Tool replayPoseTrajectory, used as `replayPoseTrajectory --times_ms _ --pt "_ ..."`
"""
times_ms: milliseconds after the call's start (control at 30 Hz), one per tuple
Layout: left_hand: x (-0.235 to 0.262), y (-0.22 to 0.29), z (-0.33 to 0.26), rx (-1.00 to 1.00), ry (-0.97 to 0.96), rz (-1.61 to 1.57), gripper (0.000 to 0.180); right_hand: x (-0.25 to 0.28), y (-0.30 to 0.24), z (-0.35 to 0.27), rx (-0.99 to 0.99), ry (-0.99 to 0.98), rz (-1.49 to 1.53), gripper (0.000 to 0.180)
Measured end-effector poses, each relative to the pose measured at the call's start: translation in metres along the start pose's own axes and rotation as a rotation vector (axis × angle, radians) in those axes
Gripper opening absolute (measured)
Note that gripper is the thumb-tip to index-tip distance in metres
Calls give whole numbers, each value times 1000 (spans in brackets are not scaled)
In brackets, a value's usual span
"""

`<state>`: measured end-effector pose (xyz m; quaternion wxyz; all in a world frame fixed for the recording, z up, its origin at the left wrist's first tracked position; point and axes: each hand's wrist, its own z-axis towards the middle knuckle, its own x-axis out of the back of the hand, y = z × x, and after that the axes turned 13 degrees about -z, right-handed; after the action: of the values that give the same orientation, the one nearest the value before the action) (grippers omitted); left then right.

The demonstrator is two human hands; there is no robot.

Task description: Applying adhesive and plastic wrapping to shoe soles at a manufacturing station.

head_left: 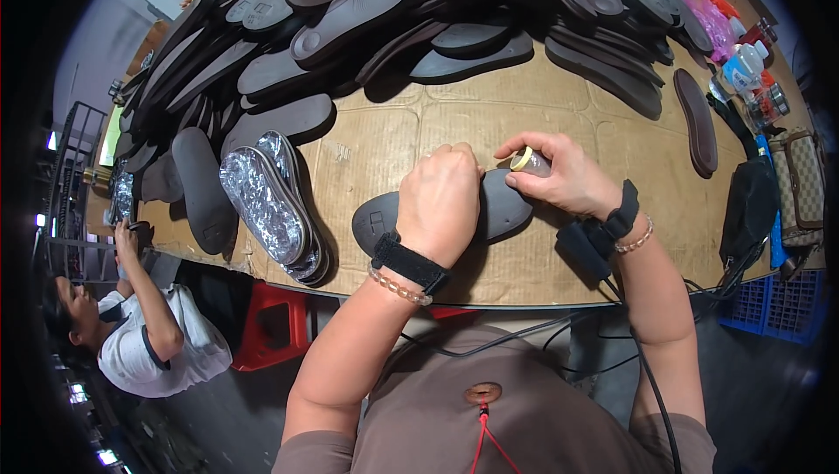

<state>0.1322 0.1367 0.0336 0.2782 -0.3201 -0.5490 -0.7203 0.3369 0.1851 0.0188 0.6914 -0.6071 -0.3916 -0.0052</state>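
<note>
Head view — left hand [441,199] clamps a dark sole [507,209]; at its two o'clock, right hand [570,179] pinches a yellow-rimmed cylinder [531,162].

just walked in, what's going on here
A person has their left hand over a dark sole on a cardboard-topped table, its fingertips hidden. Their right hand holds a small yellow-rimmed object at the sole's right end. More dark soles are heaped at the back, and shiny-wrapped soles lie to the left.
</note>
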Motion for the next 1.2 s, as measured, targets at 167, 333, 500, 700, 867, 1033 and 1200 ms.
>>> replayPoseTrajectory --times_ms 167,333,500,700,867,1033,1200 --pt "4 0 -3 7 29 -32 16 4 -6 1 -30 -27 -37 30" --pt "23 -11 -10 52 56 -104 13 3 -3 1 -45 -21 -45 30" --pt "31 -11 -23 -1 45 -148 6 3 -4 0 -35 -7 -68 30" --pt "24 71 -27 -699 -471 -687 21 0 0 1 20 10 -62 28" --pt "-43 162 -86 -1009 -283 -1090 25 1 -4 -1 -28 19 -74 31" --pt "-47 190 -101 -938 -445 -1247 28 2 -5 -2 -14 15 -124 31" --pt "-27 173 -87 -790 -778 -1201 27 4 -7 -5 -30 10 -134 30"
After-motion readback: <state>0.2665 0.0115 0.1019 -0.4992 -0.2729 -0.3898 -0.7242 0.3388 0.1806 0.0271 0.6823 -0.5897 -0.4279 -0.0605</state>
